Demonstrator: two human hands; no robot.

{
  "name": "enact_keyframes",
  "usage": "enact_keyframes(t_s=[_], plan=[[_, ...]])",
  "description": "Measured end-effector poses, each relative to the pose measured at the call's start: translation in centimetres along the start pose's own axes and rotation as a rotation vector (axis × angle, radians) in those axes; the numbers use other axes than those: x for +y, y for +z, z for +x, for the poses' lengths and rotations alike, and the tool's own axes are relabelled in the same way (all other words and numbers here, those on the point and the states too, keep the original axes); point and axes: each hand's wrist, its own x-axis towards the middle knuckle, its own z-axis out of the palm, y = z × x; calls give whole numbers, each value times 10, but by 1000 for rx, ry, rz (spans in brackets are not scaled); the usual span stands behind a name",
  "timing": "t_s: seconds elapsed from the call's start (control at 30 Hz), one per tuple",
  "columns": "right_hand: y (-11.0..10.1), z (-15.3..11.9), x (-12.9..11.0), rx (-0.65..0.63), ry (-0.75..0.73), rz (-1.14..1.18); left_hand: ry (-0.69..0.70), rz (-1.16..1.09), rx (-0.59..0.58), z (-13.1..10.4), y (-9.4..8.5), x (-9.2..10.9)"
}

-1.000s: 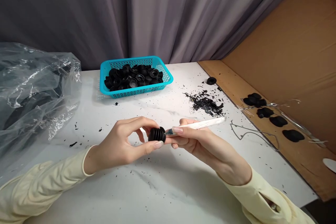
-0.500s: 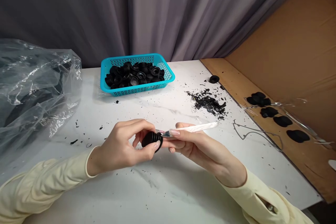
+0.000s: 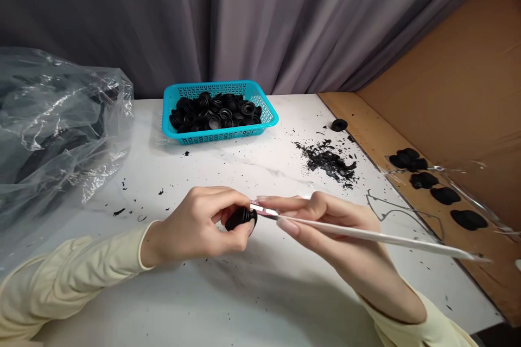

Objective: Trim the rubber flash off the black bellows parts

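Between the thumb and fingers of my left hand (image 3: 207,222) is a black ribbed rubber bellows (image 3: 238,219), tilted on its side. My right hand (image 3: 329,225) grips a slim white-handled tool (image 3: 366,234). Its shiny metal end meets the bellows' right rim, close to my left fingertips; whether that end is a blade or tweezers I cannot tell. The tool's long handle slants out to the right, past my right hand. Beyond the hands, a turquoise basket (image 3: 220,138) holds many similar black parts.
Black scraps (image 3: 329,161) lie heaped at right, near a single black ring-shaped part (image 3: 339,124). Clear plastic sheeting (image 3: 61,119) bulges at left. Black lobed pieces (image 3: 468,219) and a bent wire (image 3: 382,211) lie around the brown board (image 3: 484,276).
My right hand has turned and shifted right, and the tool's handle now points lower right instead of slightly upward. My left hand still holds the bellows. The view has shifted slightly.
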Motion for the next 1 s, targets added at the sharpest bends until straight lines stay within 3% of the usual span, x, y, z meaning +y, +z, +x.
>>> enact_keyframes(t_s=[0.33, 1.0], plan=[[1, -4, 3, -78, -208, -280, 58, 20, -19, 0, -1, 1], [-5, -3, 9, -115, -334, -444, 59, -30, -132, -5, 0, -1]])
